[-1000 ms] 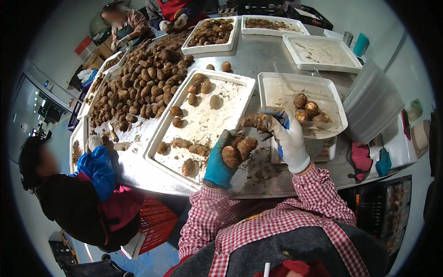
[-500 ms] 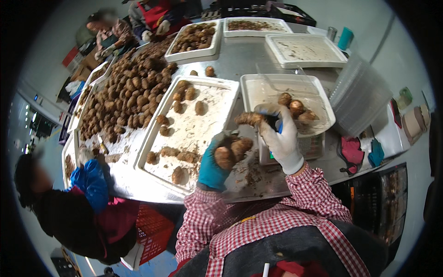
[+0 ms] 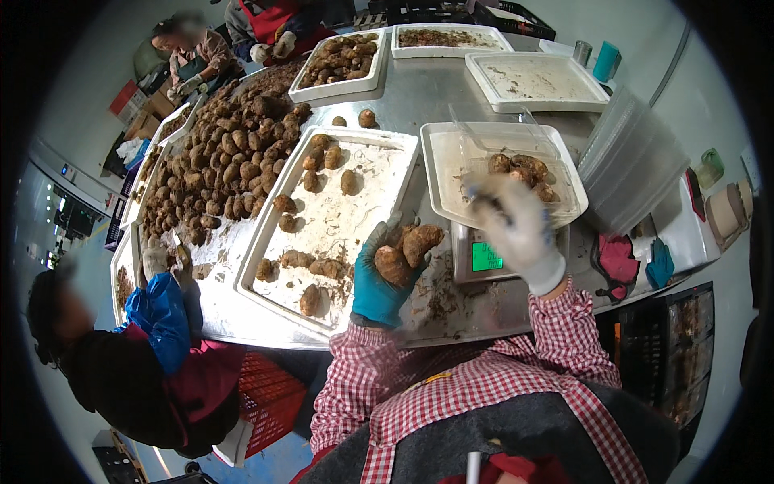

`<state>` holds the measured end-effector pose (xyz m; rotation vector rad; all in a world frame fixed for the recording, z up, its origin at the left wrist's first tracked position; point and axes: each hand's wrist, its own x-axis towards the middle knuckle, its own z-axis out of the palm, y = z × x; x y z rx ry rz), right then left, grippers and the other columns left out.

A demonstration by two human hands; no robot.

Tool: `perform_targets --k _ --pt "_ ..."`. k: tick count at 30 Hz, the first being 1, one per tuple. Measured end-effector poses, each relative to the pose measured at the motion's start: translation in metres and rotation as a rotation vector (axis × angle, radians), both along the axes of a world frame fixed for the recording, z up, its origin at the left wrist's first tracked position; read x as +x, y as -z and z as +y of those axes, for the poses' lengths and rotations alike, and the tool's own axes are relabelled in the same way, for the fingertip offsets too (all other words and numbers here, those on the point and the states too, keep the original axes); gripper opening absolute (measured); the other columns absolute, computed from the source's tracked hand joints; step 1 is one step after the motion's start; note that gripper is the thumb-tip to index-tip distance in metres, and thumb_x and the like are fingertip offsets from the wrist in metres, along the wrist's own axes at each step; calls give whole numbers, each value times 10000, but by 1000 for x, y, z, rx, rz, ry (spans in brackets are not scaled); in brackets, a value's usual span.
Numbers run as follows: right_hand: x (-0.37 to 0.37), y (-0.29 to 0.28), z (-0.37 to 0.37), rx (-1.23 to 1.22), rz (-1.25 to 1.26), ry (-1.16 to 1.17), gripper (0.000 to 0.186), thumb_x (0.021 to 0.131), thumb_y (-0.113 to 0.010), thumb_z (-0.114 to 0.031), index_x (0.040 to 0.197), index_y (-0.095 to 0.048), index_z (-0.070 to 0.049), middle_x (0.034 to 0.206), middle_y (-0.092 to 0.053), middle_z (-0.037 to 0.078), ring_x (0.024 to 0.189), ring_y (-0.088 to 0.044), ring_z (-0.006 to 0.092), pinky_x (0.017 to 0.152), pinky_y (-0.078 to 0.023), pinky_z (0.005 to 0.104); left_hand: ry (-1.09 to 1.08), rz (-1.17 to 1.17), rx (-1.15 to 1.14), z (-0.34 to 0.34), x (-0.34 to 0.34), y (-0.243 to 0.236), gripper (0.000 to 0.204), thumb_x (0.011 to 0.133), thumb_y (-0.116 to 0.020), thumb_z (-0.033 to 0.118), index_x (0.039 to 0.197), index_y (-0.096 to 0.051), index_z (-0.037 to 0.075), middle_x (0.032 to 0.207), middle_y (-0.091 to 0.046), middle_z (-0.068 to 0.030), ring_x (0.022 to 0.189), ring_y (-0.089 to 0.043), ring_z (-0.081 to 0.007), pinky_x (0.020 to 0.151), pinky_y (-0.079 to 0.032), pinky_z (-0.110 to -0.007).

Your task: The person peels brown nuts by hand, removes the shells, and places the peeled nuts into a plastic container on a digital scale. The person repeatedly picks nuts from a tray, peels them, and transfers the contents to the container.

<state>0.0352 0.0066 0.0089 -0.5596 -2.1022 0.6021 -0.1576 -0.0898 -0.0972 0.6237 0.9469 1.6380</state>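
My left hand in a teal glove is closed around several brown taro tubers near the right rim of a white tray with scattered tubers. My right hand in a white glove with dark fingers is blurred over a clear plastic container; whether its fingers hold anything cannot be made out. The container sits in a white pan on a digital scale with a lit green display and holds several tubers, partly hidden by that hand.
A large tuber pile covers the table's left. More white trays line the back. Stacked clear containers and pink and teal gloves are at the right. A co-worker sits at my left; two other people work at the far end.
My right hand has swung from beside my left hand to over the container; the elongated tuber it held is no longer visible in it. The scale's display now shows. My left hand keeps its tubers.
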Motion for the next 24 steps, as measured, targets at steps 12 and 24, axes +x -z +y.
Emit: perform_targets --k 12,24 --pt "-26 16 -22 -625 66 -165 254 922 -575 -149 1118 -598 12 888 -598 71 776 -559 127 706 -471 276 -51 70 58 -16 -3 -20 435 956 -508 216 1359 -493 55 1311 -582 -90 1187 -564 -222 807 -514 -303" --pt "-24 17 -24 -630 143 -72 192 907 -602 -151 1019 -598 4 827 -586 77 759 -546 153 705 -463 301 -16 0 13 -21 1 -42 388 951 -603 318 1201 -592 21 1107 -675 -110 975 -666 -205 759 -551 -316"
